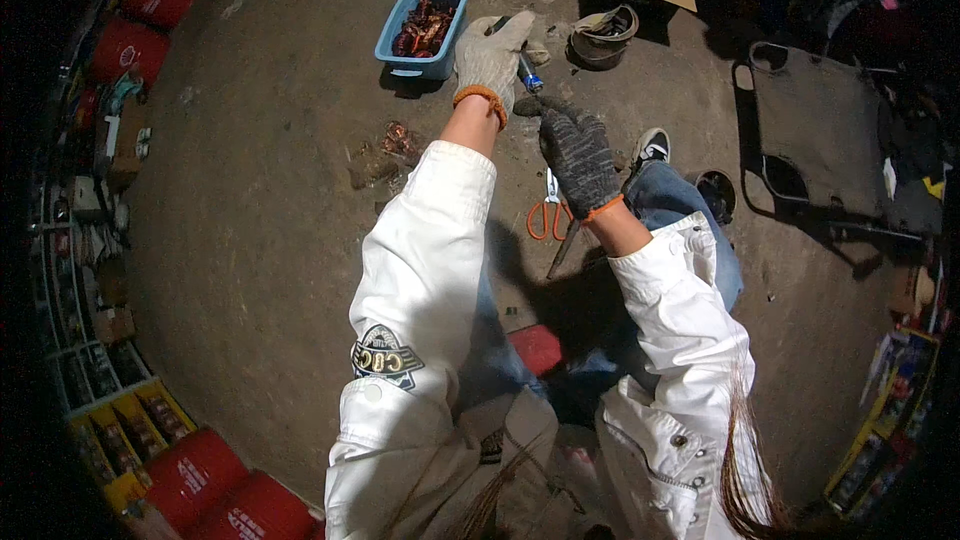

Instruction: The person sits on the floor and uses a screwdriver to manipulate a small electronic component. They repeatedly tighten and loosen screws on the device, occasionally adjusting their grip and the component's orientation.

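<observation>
Floor (pixel 250 200): brown and stained, below us.
Dark chair (pixel 815 125): stood to our right.
Blue tub (pixel 415 67): held coppery scraps (pixel 428 28), ahead of us.
Left hand (pixel 489 55): pale-gloved, beside the tub, fingers bent; we could not tell its grip.
Right hand (pixel 580 155): dark-gloved, fingers curled; its grip, too, we could not tell.
Scissors (pixel 551 199): lay near our right hand.
Blue piece (pixel 531 76): sat between our hands.

Mottled grey glove (pixel 582 165) on right hand (pixel 576 145)

Apparently a workshop: scuffed bare floor (pixel 260 240), red drums (pixel 195 478), yellow parts bins (pixel 122 407).
</observation>
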### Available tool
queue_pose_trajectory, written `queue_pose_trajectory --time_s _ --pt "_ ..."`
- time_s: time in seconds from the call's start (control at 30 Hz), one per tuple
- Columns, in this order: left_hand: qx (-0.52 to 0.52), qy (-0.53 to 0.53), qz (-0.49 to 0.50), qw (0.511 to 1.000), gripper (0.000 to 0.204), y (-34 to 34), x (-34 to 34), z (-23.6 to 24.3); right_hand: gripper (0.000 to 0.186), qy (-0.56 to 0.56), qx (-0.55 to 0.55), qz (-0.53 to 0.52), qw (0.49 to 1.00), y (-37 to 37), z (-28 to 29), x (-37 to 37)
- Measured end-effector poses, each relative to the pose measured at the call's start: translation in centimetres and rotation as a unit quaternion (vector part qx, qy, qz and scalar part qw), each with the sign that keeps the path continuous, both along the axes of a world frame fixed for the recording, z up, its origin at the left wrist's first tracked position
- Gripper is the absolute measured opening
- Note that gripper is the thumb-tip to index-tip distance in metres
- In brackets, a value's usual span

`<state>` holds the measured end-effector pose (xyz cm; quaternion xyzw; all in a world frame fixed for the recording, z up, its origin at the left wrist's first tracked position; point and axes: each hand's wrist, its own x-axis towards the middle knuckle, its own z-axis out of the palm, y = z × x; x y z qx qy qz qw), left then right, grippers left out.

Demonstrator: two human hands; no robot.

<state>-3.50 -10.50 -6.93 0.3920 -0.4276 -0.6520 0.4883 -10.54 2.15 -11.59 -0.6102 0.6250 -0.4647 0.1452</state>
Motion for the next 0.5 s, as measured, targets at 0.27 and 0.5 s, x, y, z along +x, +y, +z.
queue_pose_trajectory --time_s 0.27,0.5 --pt "0.065 -0.01 0.131 0.989 0.026 -4.4 4.0 -1.4 0.017 -0.077 -0.017 0.026 0.997 2.6 1.5 3.0" --pt "0.141 -0.051 0.234 0.961 0.022 -10.1 13.0 -5.3 0.017 0.044 0.043 0.123 0.99 7.4 3.3 1.5"
